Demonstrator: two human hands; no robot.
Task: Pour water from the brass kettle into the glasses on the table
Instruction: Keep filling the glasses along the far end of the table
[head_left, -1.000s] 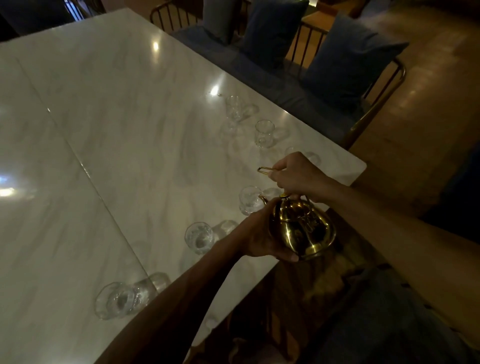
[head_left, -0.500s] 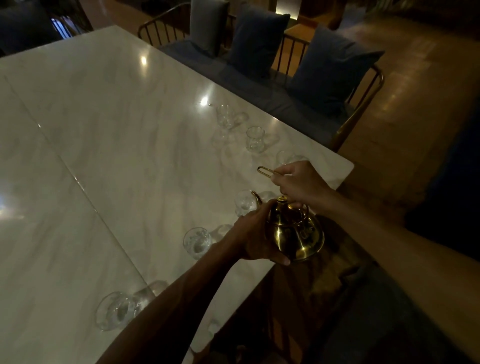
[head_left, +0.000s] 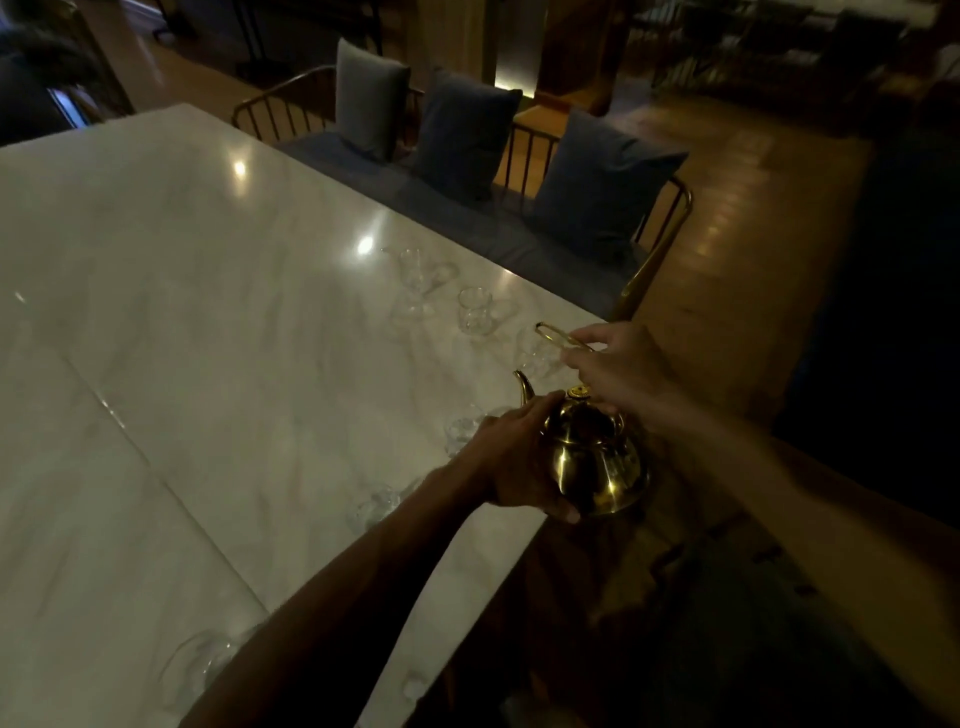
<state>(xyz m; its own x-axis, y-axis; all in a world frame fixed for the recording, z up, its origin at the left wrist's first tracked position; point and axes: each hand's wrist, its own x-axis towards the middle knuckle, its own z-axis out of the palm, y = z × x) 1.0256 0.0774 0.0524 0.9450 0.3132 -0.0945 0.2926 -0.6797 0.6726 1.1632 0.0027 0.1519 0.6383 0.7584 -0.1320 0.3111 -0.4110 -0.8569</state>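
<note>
Polished brass kettle, round-bodied, curved spout, being held above the counter edge.
Left hand is cupping its body in a closed grip; right hand is pinching its thin handle.

Brass kettle held off the marble table's 4 o'clock edge, spout toward 11 o'clock. Left hand cupping its body, right hand gripping the handle. Glasses lined along the near edge.

No readable text, label, brand, number or sign shows anywhere in this dim, blurred view.
</note>
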